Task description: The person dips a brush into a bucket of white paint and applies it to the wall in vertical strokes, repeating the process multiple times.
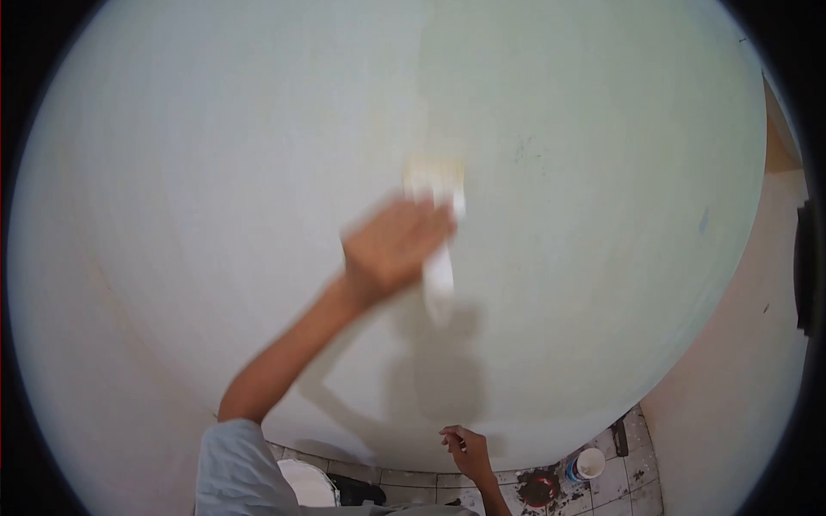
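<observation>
Left hand (391, 249) presses a paintbrush (437, 224) to the wall (215, 172).
Its fingers grip the white handle, bristles near the wall's middle; the right hand (467, 449) hangs by the wall's bottom edge, fingers curled, any hold unclear.

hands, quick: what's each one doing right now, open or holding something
left hand: closed on the paintbrush.
right hand: curled; holding anything cannot be told.

The left hand (391, 249) and right hand (465, 449) are bare; 1 pale grey-blue short sleeve (232, 469) ends above the left elbow.
</observation>
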`<state>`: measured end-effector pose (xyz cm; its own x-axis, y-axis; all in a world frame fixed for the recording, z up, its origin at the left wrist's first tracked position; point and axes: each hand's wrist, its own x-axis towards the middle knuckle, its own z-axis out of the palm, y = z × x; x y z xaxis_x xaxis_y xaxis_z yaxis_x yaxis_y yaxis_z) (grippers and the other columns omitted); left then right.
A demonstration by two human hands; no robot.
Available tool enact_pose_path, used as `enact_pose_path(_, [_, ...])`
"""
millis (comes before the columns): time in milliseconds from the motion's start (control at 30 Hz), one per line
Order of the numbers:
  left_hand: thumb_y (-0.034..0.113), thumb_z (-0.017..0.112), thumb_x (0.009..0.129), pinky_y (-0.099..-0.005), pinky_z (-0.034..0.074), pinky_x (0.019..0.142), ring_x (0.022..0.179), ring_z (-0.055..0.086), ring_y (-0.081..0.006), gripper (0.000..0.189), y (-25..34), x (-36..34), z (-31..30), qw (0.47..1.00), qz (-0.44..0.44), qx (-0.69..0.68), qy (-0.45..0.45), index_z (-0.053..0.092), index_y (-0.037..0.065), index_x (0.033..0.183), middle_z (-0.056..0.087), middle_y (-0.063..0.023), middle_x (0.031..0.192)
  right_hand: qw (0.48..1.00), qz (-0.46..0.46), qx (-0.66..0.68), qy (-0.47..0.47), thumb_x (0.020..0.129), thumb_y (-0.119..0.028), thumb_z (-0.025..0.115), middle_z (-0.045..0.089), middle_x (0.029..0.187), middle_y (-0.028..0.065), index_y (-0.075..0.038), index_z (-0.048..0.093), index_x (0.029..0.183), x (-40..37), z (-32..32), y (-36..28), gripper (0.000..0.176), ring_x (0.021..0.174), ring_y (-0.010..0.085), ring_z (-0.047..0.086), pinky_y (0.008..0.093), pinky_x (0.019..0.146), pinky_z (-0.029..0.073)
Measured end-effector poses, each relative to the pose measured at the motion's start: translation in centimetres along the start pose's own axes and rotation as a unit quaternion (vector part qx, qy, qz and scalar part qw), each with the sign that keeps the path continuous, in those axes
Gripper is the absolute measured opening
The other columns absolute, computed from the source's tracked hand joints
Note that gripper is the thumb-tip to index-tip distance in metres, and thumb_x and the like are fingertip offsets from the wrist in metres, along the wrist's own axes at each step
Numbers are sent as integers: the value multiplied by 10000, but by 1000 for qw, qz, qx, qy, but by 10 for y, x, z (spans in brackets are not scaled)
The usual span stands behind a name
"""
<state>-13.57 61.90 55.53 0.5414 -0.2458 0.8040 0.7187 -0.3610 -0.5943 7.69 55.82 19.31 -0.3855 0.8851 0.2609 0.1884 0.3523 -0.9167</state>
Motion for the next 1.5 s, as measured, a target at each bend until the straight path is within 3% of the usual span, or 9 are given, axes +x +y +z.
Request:
enact_pose_path(167, [16,670,742,-339,550,684,813,663,-220,177,120,-110,-18,968,-135,-170,-125,676,66,912,686,-69,922,1000,-14,9,-4,920,-21,528,681,765,72,-14,661,1016,-6,4,25,165,643,125,640,258,592,514])
enact_pose_path(367, [35,704,721,-392,476,562,631,583,-314,260,67,-71,11,905,-276,-260,-191,644,85,969,603,-106,730,999,32,19,-39,935,-87,530,689,773,84,-39,660,1018,-10,7,61,162,666,138,664,274,633,528])
enact_pose_path(500, [59,710,722,-368,462,524,567,599,-319,131,-5,38,9,949,-194,-220,-114,587,17,740,612,-142,637,993,96,55,-42,968,-358,512,680,963,84,-67,649,1137,-25,5,35,363,847,199,617,347,761,492])
enact_pose_path(700, [11,725,738,-292,455,540,563,602,-196,92,-81,155,14,993,32,-22,112,680,17,819,677,-85,706,971,185,151,10,968,-328,496,669,875,63,-70,661,1098,-28,15,68,333,728,168,580,330,655,486])
enact_pose_path(733, [91,701,736,-391,444,530,572,560,-309,107,-90,163,11,990,10,80,113,636,84,821,595,-118,640,970,190,153,-1,965,-325,498,670,879,63,-66,660,1100,-27,16,73,334,728,168,579,332,657,485])
enact_pose_path(800, [-5,651,815,-284,487,586,639,647,-177,47,-95,169,7,993,-34,-22,107,670,-2,857,683,-136,748,966,204,157,-21,960,-321,502,671,886,65,-59,657,1105,-29,19,80,337,727,168,578,336,661,484])
enact_pose_path(967, [-13,637,681,-342,563,621,746,674,-247,235,-47,31,23,992,97,-12,77,686,89,888,700,-78,879,990,120,64,-27,947,-278,503,672,880,75,-48,642,1119,-20,24,47,319,727,179,584,332,674,488])
enact_pose_path(1233, [18,686,671,-325,517,557,659,631,-218,159,19,-34,-43,944,-165,-219,-184,633,103,794,655,-48,789,993,94,62,-33,942,-224,517,673,854,65,-47,647,1117,-21,32,26,281,723,167,592,315,666,493])
enact_pose_path(1500, [51,674,720,-350,448,501,513,580,-294,44,-144,161,2,986,59,1,155,635,31,724,643,-113,650,991,73,109,9,968,-303,518,668,862,31,-50,657,1105,-14,8,62,320,730,142,580,303,665,490])
